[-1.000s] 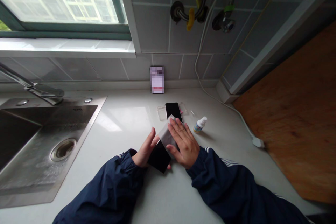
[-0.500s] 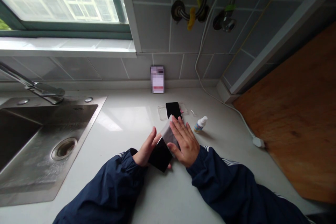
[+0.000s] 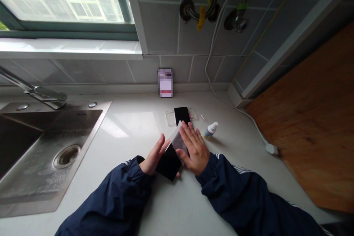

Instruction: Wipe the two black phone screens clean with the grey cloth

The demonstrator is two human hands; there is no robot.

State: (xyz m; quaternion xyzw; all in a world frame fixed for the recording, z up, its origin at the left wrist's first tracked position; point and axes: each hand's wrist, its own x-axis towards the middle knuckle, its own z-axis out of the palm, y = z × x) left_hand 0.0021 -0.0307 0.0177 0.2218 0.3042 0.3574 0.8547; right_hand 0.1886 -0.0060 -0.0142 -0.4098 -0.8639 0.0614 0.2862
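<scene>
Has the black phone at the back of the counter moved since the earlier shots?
No. The black phone sits in the same spot relative to the card leaning against the wall tiles, neither nearer nor farther.

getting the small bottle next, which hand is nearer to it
Right. The right hand is just beside the small bottle, to its left and not touching it; the left hand is farther left, beyond the right hand.

Nothing legible — the propped card [image 3: 165,83] is pixelated throughout.
</scene>
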